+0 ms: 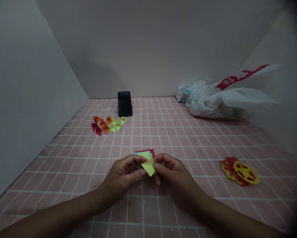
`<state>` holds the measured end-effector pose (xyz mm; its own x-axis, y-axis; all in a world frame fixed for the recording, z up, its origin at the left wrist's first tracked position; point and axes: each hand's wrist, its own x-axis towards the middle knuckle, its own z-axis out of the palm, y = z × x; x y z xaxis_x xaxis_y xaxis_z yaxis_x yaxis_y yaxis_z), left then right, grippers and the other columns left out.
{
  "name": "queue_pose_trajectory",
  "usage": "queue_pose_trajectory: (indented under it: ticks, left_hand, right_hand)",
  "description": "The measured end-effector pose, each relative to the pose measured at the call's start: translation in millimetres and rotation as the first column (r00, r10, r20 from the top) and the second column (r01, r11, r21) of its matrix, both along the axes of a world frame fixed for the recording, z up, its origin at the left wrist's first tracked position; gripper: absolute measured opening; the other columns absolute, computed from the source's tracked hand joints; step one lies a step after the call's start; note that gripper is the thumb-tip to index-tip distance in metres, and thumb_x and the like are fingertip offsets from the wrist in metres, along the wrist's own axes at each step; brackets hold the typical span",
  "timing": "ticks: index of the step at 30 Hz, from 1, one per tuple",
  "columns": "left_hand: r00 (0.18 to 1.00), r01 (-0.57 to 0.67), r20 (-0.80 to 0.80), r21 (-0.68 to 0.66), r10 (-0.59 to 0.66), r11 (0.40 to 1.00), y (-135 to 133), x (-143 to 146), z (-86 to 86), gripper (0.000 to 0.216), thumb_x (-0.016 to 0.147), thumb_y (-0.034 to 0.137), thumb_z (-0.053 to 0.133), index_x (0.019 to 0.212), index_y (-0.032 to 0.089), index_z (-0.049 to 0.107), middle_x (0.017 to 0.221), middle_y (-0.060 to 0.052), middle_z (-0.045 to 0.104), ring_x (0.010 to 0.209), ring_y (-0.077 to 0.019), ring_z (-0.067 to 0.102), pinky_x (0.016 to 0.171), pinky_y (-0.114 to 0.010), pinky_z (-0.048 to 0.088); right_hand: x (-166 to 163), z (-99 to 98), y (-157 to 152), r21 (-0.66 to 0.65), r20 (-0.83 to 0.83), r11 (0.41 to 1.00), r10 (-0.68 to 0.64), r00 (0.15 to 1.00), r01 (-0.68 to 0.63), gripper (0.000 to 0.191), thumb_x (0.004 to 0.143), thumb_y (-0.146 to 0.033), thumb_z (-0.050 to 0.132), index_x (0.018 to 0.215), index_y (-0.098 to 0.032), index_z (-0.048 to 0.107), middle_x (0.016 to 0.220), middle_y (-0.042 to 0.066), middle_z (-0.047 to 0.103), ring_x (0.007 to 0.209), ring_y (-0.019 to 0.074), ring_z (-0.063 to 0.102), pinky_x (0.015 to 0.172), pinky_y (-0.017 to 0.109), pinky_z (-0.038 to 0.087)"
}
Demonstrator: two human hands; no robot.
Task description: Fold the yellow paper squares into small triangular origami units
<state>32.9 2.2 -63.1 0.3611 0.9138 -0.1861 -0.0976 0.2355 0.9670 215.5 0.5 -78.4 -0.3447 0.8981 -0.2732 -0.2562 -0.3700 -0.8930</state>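
Note:
Both hands meet over the pink tiled surface near its front middle. My left hand [123,175] and my right hand [171,172] each pinch a small yellow-green folded paper [148,167] between them, fingers curled. Just beyond the hands lies a small stack of coloured paper squares [146,153], with red, blue and yellow edges showing. Part of the stack is hidden behind the fingers.
A cluster of several folded paper triangles [108,125], red, orange and yellow-green, lies at the back left. A black phone [125,103] leans against the back wall. A white plastic bag [225,99] sits back right. Red and yellow cut-paper shapes [240,171] lie at right.

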Motion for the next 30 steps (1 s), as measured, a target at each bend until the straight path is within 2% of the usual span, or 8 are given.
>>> queue_pose_trajectory:
  ticks: [4,9,14,19,21,25,27,30]
  left_hand:
    - [1.000,0.002,0.022,-0.017,-0.001,1.000,0.0,1.0,2.3,0.024,0.074,0.025,0.074,0.095,0.017,0.067,0.083,-0.003,0.071,0.079,-0.0155,0.064,0.077,-0.030,0.050]
    - [1.000,-0.012,0.021,-0.049,0.013,0.999,0.9,2.2,5.3,0.023,0.072,0.022,0.074,0.094,0.018,0.066,0.082,-0.002,0.070,0.078,-0.0149,0.065,0.076,-0.029,0.050]
    - [1.000,-0.005,-0.023,-0.012,0.005,1.000,0.6,1.5,2.8,0.024,0.073,0.025,0.073,0.094,0.017,0.065,0.082,-0.002,0.069,0.078,-0.0159,0.063,0.076,-0.030,0.048]
    - [0.998,-0.020,-0.052,0.002,0.020,1.000,-1.0,1.8,1.6,0.016,0.076,0.025,0.070,0.088,0.016,0.063,0.078,-0.001,0.066,0.072,-0.0134,0.060,0.068,-0.025,0.045]
    - [0.998,-0.049,-0.041,-0.005,0.049,0.999,-1.2,2.0,2.6,0.016,0.075,0.025,0.071,0.085,0.016,0.062,0.074,0.000,0.064,0.068,-0.0120,0.058,0.065,-0.023,0.044]
    - [0.996,-0.086,-0.021,-0.023,0.086,0.996,-1.2,2.2,4.4,0.018,0.074,0.026,0.072,0.084,0.015,0.061,0.075,0.000,0.065,0.068,-0.0112,0.058,0.064,-0.022,0.044]
    - [0.997,-0.076,-0.025,-0.028,0.075,0.997,-1.7,2.6,5.2,0.017,0.074,0.025,0.071,0.083,0.015,0.061,0.074,0.001,0.064,0.068,-0.0112,0.058,0.064,-0.023,0.044]
    - [0.998,-0.052,-0.029,-0.025,0.051,0.998,-3.5,3.5,6.3,0.015,0.074,0.023,0.070,0.082,0.016,0.060,0.074,0.001,0.063,0.069,-0.0117,0.057,0.066,-0.024,0.044]
  right_hand:
    - [0.0,0.6,-0.7,-0.071,-0.075,0.997,0.004,0.997,-0.010,0.021,0.081,-0.036,0.066,0.081,-0.019,0.054,0.051,-0.004,0.057,0.042,0.0077,0.045,0.045,0.020,0.029]
    - [-1.0,2.2,-1.0,-0.088,-0.155,0.996,0.001,0.988,-0.014,0.019,0.079,-0.032,0.068,0.080,-0.018,0.054,0.054,-0.005,0.057,0.044,0.0064,0.044,0.049,0.021,0.033]
    - [-1.4,2.6,-1.1,-0.073,-0.102,0.997,0.000,0.995,-0.007,0.023,0.078,-0.035,0.068,0.080,-0.019,0.053,0.055,-0.005,0.057,0.044,0.0069,0.045,0.048,0.021,0.032]
    - [-1.2,-0.1,-1.7,0.054,0.052,0.998,0.020,0.998,-0.023,0.027,0.078,-0.041,0.069,0.081,-0.019,0.055,0.058,-0.005,0.056,0.047,0.0081,0.048,0.048,0.022,0.035]
    - [-1.5,-0.4,-2.0,0.091,0.026,0.995,0.048,0.999,-0.050,0.027,0.076,-0.041,0.071,0.083,-0.019,0.056,0.063,-0.004,0.055,0.050,0.0083,0.049,0.049,0.022,0.037]
    - [-1.6,0.2,-3.5,0.163,-0.052,0.984,0.084,0.995,-0.074,0.024,0.074,-0.027,0.075,0.088,-0.020,0.058,0.081,-0.001,0.059,0.066,0.0103,0.055,0.059,0.023,0.042]
    - [-0.9,-0.1,-4.9,0.207,-0.002,0.975,0.080,0.997,-0.078,0.018,0.078,-0.023,0.071,0.090,-0.020,0.059,0.085,0.000,0.060,0.074,0.0119,0.056,0.065,0.024,0.043]
    - [0.7,-0.3,-7.3,0.266,0.144,0.961,0.038,0.989,-0.075,0.006,0.085,-0.021,0.064,0.089,-0.020,0.059,0.082,0.000,0.059,0.074,0.0121,0.054,0.066,0.025,0.041]
